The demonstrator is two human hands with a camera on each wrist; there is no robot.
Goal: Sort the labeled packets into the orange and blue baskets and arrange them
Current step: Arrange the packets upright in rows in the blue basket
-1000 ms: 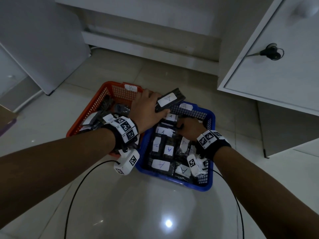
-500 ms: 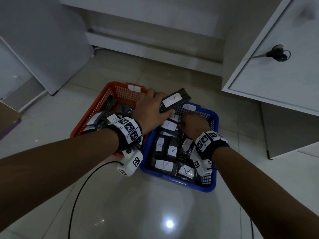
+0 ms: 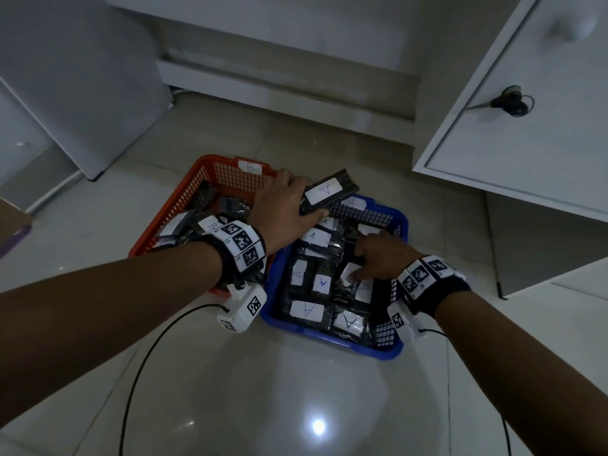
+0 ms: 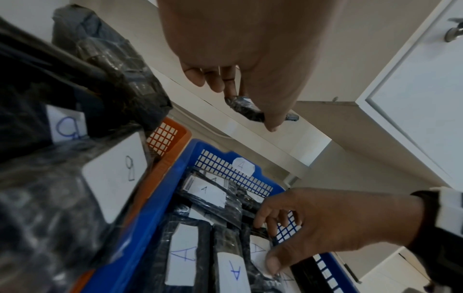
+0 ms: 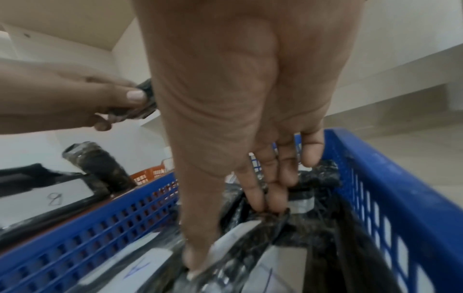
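Note:
My left hand (image 3: 296, 205) holds a black packet labelled A (image 3: 325, 191) in the air over the far rims where the two baskets meet. The left wrist view shows the fingers (image 4: 225, 83) curled under that packet (image 4: 246, 109). The orange basket (image 3: 184, 192), tagged B, holds several black packets (image 4: 115, 178) marked B. The blue basket (image 3: 329, 337), tagged A, is packed with A packets (image 3: 306, 311). My right hand (image 3: 365, 261) is down inside the blue basket, fingers hooked over the far edge of one packet (image 5: 275, 228) and thumb on its near end.
Both baskets stand on a glossy tiled floor (image 3: 296, 390). A white cabinet door with a key (image 3: 510, 102) juts out at the right. A white plinth (image 3: 279, 93) runs along the back. Black cables (image 3: 138, 373) trail from both wrists across the floor.
My right hand has slid a little nearer inside the blue basket and its thumb has settled on a packet. The left hand keeps the A packet in the same spot.

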